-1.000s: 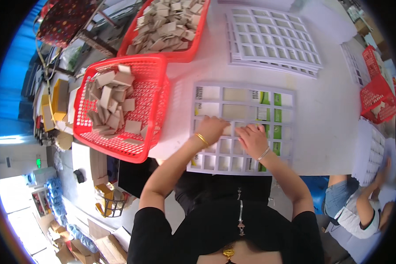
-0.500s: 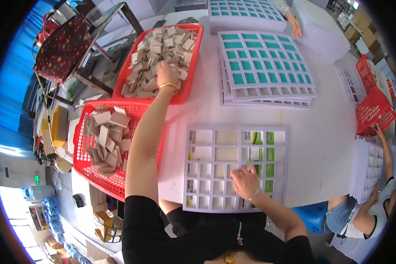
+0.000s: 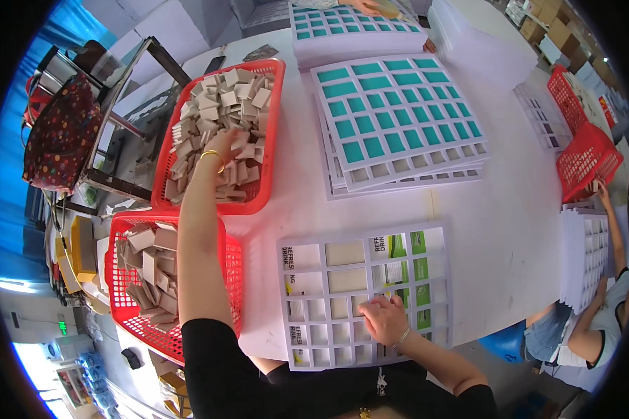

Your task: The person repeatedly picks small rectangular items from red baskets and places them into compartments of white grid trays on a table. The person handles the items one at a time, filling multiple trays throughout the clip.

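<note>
My left hand (image 3: 229,144), with a gold bangle at the wrist, reaches into the far red basket (image 3: 273,133) heaped with small grey-beige board pieces (image 3: 225,94). Its fingertips are among the pieces, so its grip is hidden. My right hand (image 3: 386,320) rests over the middle of a white grid frame (image 3: 367,357) in front of me, its fingers curled in. Anything between them is hidden. Through the frame's openings a printed white-and-green sheet (image 3: 421,271) shows. Two large openings hold plain beige pieces (image 3: 346,281), and several smaller ones look whitish.
A nearer red basket (image 3: 232,288) holds more board pieces. Beyond the frame lie stacked grids with teal openings (image 3: 395,115). A person's hand (image 3: 365,5) is over the back stack. Another person (image 3: 594,328) sits at right by white grids (image 3: 584,262) and a red basket (image 3: 588,162).
The view has shifted, so the table scene sits lower and further left. My left hand stays in the far basket and my right on the frame, its fingers more curled.
</note>
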The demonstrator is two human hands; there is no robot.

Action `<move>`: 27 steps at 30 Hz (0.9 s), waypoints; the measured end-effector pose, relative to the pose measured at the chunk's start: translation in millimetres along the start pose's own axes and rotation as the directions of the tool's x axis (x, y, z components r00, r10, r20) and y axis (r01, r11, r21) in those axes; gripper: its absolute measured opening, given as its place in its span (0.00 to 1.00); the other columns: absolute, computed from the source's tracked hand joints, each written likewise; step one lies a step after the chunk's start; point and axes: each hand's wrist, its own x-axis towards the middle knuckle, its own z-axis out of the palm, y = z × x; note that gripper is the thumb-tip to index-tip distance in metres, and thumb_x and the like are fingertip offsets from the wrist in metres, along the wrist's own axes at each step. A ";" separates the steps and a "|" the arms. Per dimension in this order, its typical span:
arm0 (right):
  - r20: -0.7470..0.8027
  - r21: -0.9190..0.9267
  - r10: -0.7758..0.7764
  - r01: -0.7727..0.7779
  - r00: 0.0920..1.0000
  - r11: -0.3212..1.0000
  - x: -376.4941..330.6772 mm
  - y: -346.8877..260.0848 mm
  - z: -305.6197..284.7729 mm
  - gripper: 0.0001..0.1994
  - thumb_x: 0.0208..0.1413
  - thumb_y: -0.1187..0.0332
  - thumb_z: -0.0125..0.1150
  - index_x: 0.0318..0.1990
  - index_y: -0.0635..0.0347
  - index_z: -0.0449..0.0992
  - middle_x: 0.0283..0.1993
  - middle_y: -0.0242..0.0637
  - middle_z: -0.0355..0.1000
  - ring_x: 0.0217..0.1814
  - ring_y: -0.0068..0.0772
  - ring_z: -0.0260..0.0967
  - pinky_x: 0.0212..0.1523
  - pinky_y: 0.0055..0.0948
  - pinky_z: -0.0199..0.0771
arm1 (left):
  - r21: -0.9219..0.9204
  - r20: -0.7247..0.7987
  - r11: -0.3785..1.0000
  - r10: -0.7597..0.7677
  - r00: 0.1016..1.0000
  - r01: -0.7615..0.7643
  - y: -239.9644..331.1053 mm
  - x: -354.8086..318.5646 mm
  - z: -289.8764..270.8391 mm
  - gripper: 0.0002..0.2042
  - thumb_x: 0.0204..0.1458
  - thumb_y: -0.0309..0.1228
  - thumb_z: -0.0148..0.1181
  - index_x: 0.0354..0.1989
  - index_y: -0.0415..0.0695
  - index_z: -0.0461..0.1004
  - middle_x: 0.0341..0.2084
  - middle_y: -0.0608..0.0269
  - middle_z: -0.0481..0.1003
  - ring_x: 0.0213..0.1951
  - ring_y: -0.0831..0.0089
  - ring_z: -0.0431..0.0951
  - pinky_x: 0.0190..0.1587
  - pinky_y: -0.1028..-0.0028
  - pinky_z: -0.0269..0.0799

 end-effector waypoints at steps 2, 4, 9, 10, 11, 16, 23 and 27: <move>-0.014 -0.023 -0.014 0.014 1.000 1.000 -1.5 0.5 4.2 0.11 0.44 0.71 0.58 0.37 0.49 0.68 0.32 0.26 0.70 0.45 0.28 0.67 0.45 0.38 0.53 | -0.119 -0.147 0.992 -0.054 0.988 0.036 0.1 -3.3 -2.3 0.27 0.42 0.39 0.66 0.51 0.43 0.66 0.45 0.51 0.72 0.45 0.53 0.75 0.44 0.62 0.74; -0.020 -0.010 -0.013 0.013 1.000 1.000 -0.1 -2.1 3.3 0.11 0.44 0.71 0.58 0.36 0.49 0.68 0.32 0.27 0.70 0.45 0.28 0.67 0.45 0.38 0.53 | -0.419 -0.217 0.904 -0.193 0.957 0.087 -1.8 -11.9 -7.6 0.26 0.43 0.40 0.66 0.48 0.41 0.67 0.41 0.53 0.74 0.40 0.55 0.78 0.38 0.63 0.76; -0.050 -0.025 -0.023 0.022 0.998 0.999 -0.9 -3.6 4.0 0.11 0.44 0.71 0.59 0.37 0.50 0.68 0.32 0.27 0.70 0.44 0.30 0.67 0.45 0.40 0.54 | -0.988 0.036 0.129 -0.361 0.932 0.089 52.0 -60.6 -49.6 0.19 0.48 0.42 0.60 0.45 0.45 0.69 0.36 0.63 0.74 0.33 0.66 0.80 0.22 0.73 0.74; -0.057 -0.019 -0.025 0.024 0.998 1.000 -0.9 -3.1 3.6 0.11 0.44 0.71 0.58 0.37 0.50 0.68 0.32 0.28 0.70 0.42 0.31 0.68 0.44 0.40 0.55 | -0.995 0.097 -0.011 -0.319 0.943 0.099 66.8 -73.9 -57.7 0.18 0.49 0.42 0.58 0.45 0.45 0.69 0.36 0.61 0.74 0.33 0.68 0.80 0.20 0.75 0.74; -0.064 -0.014 -0.027 0.027 0.998 1.000 0.7 -1.5 3.5 0.11 0.44 0.71 0.58 0.37 0.50 0.68 0.33 0.28 0.71 0.41 0.32 0.68 0.43 0.40 0.57 | -0.988 0.145 -0.086 -0.208 0.967 0.130 85.6 -90.9 -62.1 0.19 0.50 0.42 0.55 0.47 0.44 0.68 0.37 0.59 0.75 0.32 0.67 0.80 0.19 0.77 0.73; -0.207 0.706 0.280 -0.055 0.937 0.706 34.2 10.0 -7.8 0.15 0.53 0.68 0.59 0.48 0.58 0.68 0.34 0.31 0.70 0.32 0.26 0.70 0.35 0.28 0.69 | -0.947 0.299 -0.026 0.288 0.910 0.320 178.3 -168.3 -34.4 0.19 0.48 0.38 0.58 0.47 0.42 0.68 0.37 0.58 0.76 0.34 0.64 0.81 0.19 0.77 0.73; -0.173 0.862 0.339 -0.025 0.925 0.507 54.9 1.2 -58.9 0.17 0.55 0.67 0.60 0.49 0.64 0.67 0.38 0.33 0.71 0.30 0.18 0.69 0.29 0.18 0.70 | -0.902 0.429 0.189 0.485 0.762 0.387 289.3 -272.6 -9.0 0.16 0.55 0.35 0.56 0.48 0.41 0.64 0.34 0.58 0.76 0.28 0.68 0.81 0.17 0.78 0.73; -0.166 0.910 0.435 -0.033 0.885 0.414 29.5 0.6 -47.1 0.14 0.50 0.71 0.64 0.42 0.66 0.68 0.34 0.33 0.72 0.30 0.17 0.70 0.28 0.18 0.70 | -0.921 0.387 0.183 0.303 0.871 0.345 297.6 -298.0 18.4 0.14 0.56 0.34 0.56 0.45 0.41 0.65 0.32 0.57 0.76 0.27 0.68 0.81 0.17 0.77 0.73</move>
